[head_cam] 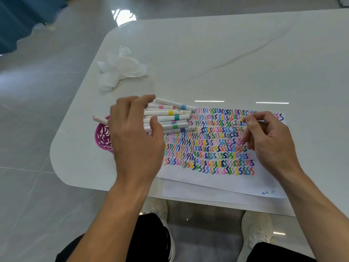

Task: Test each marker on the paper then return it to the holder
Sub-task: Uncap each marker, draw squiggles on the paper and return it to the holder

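Note:
Several white markers with coloured bands lie in a loose pile at the paper's left edge. My left hand hovers over the left end of the pile with relaxed, spread fingers, thumb beside the markers, gripping nothing. A pink perforated holder stands left of the pile, partly hidden by that hand, and one white marker pokes out over its rim. The paper is covered in rows of coloured squiggles. My right hand rests over its right part with curled fingers, thumb and forefinger together; anything it holds is hidden.
Crumpled white tissue lies at the back left of the white table. A second sheet sticks out under the paper at the table's near edge. My knees and white shoes show below the edge.

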